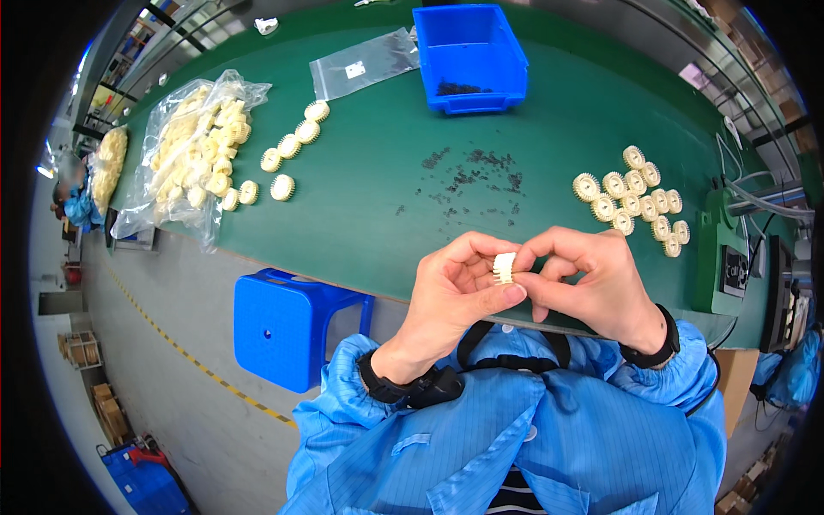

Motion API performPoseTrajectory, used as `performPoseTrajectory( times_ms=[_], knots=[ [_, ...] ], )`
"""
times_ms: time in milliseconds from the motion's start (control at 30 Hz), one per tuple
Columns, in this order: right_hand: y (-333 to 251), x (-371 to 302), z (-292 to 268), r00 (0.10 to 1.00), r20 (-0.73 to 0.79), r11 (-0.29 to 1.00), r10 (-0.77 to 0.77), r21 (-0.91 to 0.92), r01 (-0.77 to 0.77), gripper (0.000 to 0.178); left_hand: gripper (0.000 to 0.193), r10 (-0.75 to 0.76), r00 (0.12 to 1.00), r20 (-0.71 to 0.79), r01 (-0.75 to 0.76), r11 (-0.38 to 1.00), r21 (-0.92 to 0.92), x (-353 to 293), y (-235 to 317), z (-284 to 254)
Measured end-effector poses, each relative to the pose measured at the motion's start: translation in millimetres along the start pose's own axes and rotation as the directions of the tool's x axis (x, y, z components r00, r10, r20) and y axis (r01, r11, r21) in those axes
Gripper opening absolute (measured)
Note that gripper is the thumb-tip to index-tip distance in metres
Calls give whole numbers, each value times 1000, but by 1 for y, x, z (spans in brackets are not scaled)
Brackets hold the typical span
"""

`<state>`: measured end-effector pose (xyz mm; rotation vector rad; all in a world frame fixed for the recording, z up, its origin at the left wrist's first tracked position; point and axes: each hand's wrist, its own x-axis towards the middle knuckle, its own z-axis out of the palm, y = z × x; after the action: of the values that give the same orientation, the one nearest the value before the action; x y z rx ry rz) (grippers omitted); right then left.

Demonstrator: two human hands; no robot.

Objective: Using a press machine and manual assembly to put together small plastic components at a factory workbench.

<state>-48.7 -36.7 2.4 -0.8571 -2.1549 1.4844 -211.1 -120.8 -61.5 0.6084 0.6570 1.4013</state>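
Above the table's front edge, my left hand (455, 283) pinches a cream-coloured toothed plastic ring (504, 268) between thumb and fingers, its teeth facing down and outward. My right hand (592, 279) is closed, its thumb and index fingertips right at the ring's right side. Whatever lies between those fingertips is hidden. Many tiny black parts (476, 176) lie scattered on the green table beyond my hands. To the right, a cluster of similar cream toothed rings (631, 204) is laid out. Several more cream rings (289, 147) form a loose row at the left.
A clear bag (193, 146) full of cream rings lies at the left. Behind the black parts stands a blue bin (472, 51), beside a flat clear bag (365, 64). A green device (711, 257) with cables stands at right. A blue stool (273, 330) is on the floor.
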Motion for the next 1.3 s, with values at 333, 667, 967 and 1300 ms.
performPoseTrajectory(
  times_ms=[333, 667, 967, 1300],
  knots=[
    [-6, -2, 1, 974, -106, 939, -201, -305, 161, 37, 43, -62, 998, 5, 63, 996, -69, -1, 7, -7],
    [30, -48, -21, 971, -198, 708, -137, -705, -44, 37, 28, 234, 947, -222, 8, 671, 742, -6, 63, -45],
    [24, -64, -65, 988, -155, 46, -24, -987, -153, 36, 31, 686, 719, 109, 307, -455, 836, -11, 127, -124],
    [49, 27, -17, 911, -84, 556, -403, -814, 171, 9, 33, 501, 824, -265, -8, 477, 879, -8, 92, -83]
  ],
)
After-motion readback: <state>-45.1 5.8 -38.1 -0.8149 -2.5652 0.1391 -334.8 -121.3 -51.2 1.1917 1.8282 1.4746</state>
